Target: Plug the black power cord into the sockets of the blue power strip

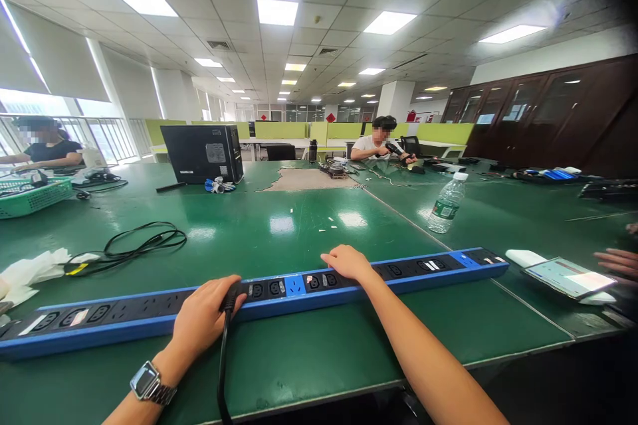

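A long blue and black power strip lies across the green table in front of me. My left hand, with a watch on its wrist, is closed round a black power plug at the strip's top face. The plug's cord hangs down over the near table edge. Whether the plug sits in a socket is hidden by my fingers. My right hand rests over the strip right of its middle blue socket, fingers curled over the far side. Its fingertips are mostly hidden.
A coiled black cable and crumpled white tissue lie left. Beyond stand a black computer case and a water bottle. At right are a phone and another person's hand. Two people sit farther off.
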`<state>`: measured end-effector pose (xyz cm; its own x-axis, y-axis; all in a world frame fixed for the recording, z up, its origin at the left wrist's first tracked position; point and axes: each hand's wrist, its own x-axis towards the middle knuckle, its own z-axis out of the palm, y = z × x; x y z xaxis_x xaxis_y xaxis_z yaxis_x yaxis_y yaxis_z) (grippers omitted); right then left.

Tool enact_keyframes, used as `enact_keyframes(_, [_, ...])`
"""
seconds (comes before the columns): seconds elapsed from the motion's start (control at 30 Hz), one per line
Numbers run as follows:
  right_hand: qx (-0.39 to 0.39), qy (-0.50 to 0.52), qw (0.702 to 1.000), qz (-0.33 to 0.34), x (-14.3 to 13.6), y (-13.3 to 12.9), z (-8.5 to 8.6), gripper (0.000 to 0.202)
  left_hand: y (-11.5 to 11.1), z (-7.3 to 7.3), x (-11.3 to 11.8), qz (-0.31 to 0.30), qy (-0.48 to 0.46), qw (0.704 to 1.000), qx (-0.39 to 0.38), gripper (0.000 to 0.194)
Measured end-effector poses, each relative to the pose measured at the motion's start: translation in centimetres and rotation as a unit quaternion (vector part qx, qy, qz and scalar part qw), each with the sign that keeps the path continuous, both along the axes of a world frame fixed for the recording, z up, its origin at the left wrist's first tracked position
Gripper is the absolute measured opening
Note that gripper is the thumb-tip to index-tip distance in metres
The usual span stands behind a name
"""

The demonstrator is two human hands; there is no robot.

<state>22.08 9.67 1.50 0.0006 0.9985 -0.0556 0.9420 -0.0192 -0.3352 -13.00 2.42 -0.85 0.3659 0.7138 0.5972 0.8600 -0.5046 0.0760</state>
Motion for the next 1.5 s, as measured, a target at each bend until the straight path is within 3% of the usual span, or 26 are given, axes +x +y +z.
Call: enact_keyframes(1.5, [-0.006, -0.001, 1.0, -0.005, -0.14, -0.37, 0.45, 0.044, -0.16, 0.17, 0.06, 0.004, -0.007, 1.0, -0.005, 0.04])
